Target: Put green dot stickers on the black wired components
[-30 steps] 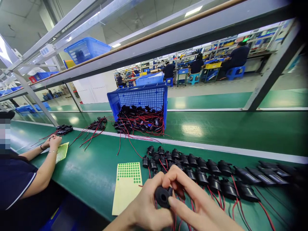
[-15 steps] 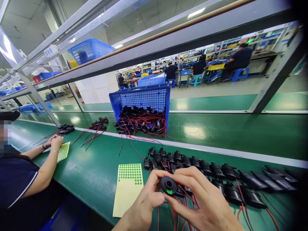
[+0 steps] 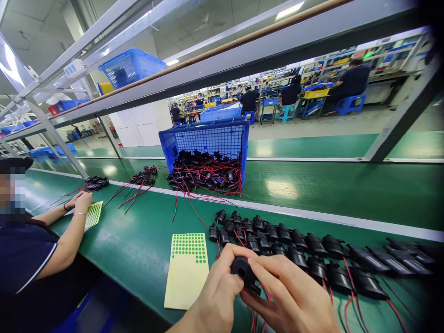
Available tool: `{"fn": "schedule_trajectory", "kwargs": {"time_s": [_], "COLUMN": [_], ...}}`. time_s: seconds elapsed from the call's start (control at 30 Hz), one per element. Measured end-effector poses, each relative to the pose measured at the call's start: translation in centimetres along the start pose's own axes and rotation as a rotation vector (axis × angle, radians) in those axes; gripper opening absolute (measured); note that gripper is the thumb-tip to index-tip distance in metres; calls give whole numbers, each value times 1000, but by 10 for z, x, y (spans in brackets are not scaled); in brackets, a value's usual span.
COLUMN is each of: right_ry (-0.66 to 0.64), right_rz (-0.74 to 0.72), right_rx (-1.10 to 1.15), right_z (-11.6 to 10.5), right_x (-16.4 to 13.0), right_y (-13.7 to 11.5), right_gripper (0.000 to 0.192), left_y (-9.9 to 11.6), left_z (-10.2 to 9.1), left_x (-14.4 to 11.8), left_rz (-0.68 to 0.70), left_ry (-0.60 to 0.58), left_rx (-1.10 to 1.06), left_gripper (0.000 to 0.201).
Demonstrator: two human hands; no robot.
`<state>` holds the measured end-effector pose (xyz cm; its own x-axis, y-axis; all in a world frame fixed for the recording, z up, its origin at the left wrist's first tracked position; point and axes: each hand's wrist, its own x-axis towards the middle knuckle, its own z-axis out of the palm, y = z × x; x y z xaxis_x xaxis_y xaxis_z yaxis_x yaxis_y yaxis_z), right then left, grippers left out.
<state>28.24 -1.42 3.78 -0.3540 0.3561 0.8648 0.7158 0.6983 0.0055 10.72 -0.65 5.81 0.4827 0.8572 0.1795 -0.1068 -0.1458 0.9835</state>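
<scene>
Fingers of the left hand [image 3: 217,296] and right hand [image 3: 287,296] pinch one black round part [image 3: 243,269] in a shared grip, its face turned up for view, sticker sheet [image 3: 187,270] lying just left on the tabletop [image 3: 138,249].

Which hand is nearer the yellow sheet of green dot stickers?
Left. The left hand is just right of the sheet; the right hand is farther right.

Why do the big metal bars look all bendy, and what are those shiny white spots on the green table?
In the head view the wide lens bends the metal bars near the edges and darkens the right corners. The white spots are ceiling lights reflected in the glossy green table. The hands holding the black part look sharp.
</scene>
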Motion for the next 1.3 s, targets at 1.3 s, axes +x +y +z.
{"fn": "schedule_trajectory", "kwargs": {"time_s": [1.3], "right_ry": [-24], "right_rz": [302], "right_rx": [457], "right_z": [-2], "right_x": [24], "right_y": [9], "right_gripper": [22], "left_y": [0], "left_z": [-14], "left_x": [-7], "left_rz": [51], "left_ry": [-104], "left_rx": [-14], "left_gripper": [47]}}
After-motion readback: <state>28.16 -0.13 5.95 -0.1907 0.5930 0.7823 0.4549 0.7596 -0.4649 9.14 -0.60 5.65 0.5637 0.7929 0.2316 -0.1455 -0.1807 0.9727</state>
